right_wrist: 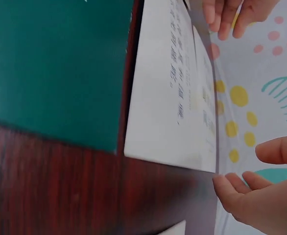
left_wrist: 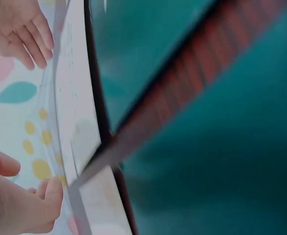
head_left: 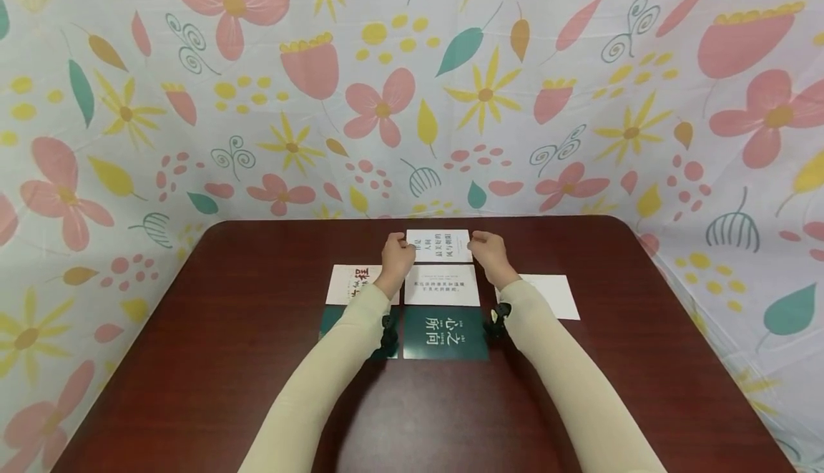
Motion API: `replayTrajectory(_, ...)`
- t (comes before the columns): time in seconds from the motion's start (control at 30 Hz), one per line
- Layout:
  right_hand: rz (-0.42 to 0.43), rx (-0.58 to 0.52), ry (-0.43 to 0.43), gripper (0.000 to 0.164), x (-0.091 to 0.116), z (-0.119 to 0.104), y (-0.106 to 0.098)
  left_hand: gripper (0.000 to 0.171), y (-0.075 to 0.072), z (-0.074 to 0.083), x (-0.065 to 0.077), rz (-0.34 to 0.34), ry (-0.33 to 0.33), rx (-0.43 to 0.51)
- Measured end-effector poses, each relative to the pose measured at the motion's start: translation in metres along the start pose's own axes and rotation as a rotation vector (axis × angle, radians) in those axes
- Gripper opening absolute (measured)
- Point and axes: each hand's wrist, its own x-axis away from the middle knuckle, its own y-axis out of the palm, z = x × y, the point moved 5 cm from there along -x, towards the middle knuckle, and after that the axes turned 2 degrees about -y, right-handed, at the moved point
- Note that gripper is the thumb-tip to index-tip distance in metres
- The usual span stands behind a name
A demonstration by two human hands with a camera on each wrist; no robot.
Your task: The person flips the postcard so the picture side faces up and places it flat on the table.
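A white card with blue-grey lettering (head_left: 440,245) lies at the top of the middle column of cards. My left hand (head_left: 397,262) is at its left edge, and my right hand (head_left: 491,255) is at its right edge. In the right wrist view, the right hand (right_wrist: 263,198) has its thumb apart from loosely bent fingers, with nothing between them. The left wrist view shows the left hand (left_wrist: 23,198) with thumb and fingers apart as well. Directly below are a white card with small print (head_left: 442,285) and a dark green card (head_left: 445,344).
Left of the middle column, a white card with red characters (head_left: 344,283) lies above another green card (head_left: 330,319), both partly covered by the left arm. A white card (head_left: 556,295) sits on the right. The brown table (head_left: 244,358) meets a flowered cloth (head_left: 244,101) behind.
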Motion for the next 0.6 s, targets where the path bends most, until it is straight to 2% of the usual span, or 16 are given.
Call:
replayTrajectory(0.27, -0.012, -0.019, -0.056, 0.047, 0.008, -0.002, -0.020, 0.039, 0.018, 0.019, 0.017, -0.007, -0.004, 0.029)
replayTrajectory(0.6, -0.006, 0.058, -0.069, 0.047, 0.030, 0.005, -0.060, 0.033, 0.056, 0.037, 0.057, -0.169, 0.021, 0.114)
